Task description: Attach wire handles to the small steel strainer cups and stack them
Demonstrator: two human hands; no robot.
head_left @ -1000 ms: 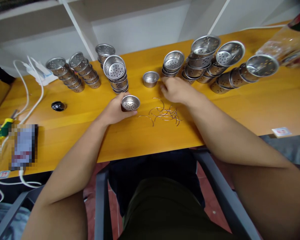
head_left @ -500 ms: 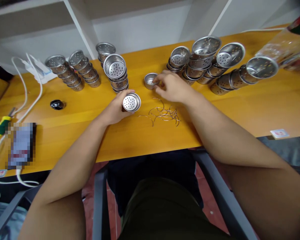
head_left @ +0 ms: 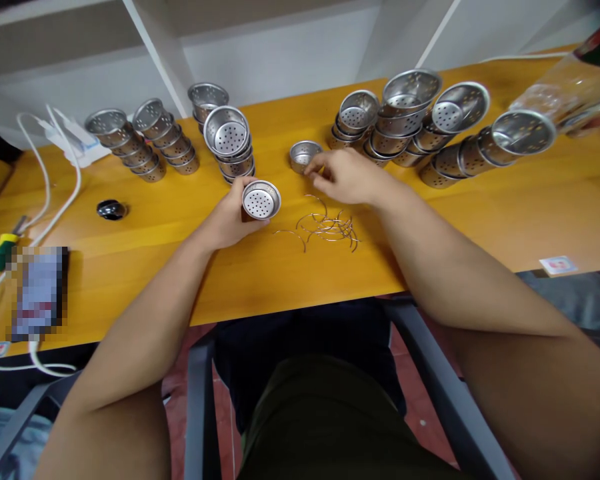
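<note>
Compared with a second ago, the right hand [head_left: 347, 177] has moved off the short stack of perforated silver metal cups [head_left: 359, 112] to the right rim of a shallow round silver metal dish [head_left: 305, 155]; that stack now stands closer to its right-hand neighbours. Its thumb and fingertips are bent nearly together at the dish's edge — whether they pinch anything, I cannot tell.

The left hand [head_left: 230, 217] has its fingers curled around a round silver metal cup with a perforated base [head_left: 261, 200], just in front of the left-centre stack, above the yellow-brown wooden counter [head_left: 240, 283]; whether the cup rests on it is unclear. The cup's mouth points up and tips towards the wearer, slightly less than half a second ago — its long axis slopes down and away to the holed base. The loose pile of thin curved metal wires [head_left: 331, 231] lies unchanged near both hands.
</note>
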